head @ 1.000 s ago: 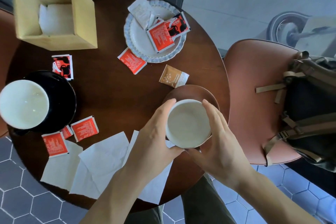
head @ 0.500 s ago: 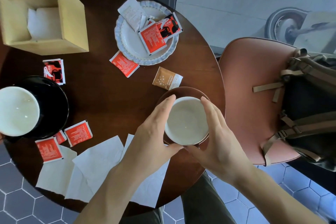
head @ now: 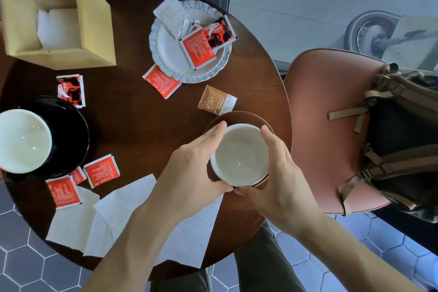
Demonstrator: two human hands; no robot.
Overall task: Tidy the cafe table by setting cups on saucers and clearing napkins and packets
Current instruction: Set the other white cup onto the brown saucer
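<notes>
cups: two, one white cup (head: 240, 155) and another white cup (head: 22, 141). saucers: two, brown (head: 239, 117) and black (head: 71, 135). scalloped plate (head: 170, 54): one. red packets: eight visible. tan packet (head: 214, 101): one. wooden box (head: 94, 23): one. backpack (head: 403, 144): one.

A single head-worn camera gives the only view, so no part of the scene is shared with a second one. It looks from above, forward and steeply down, onto the round dark bench (head: 132, 125), close enough that both forearms enter from the bottom edge and fill the lower middle. The fingers (head: 208, 135) of the two hands sit near the centre of the frame, a little to the right. Beyond the fingers the far rim of the bench curves under the upper edge. Left of the fingers the bench runs out of frame; right of them a chair seat (head: 327, 130) shows. The wide-angle lens bends straight lines at the borders, and tiled floor (head: 369, 239) appears below.
</notes>
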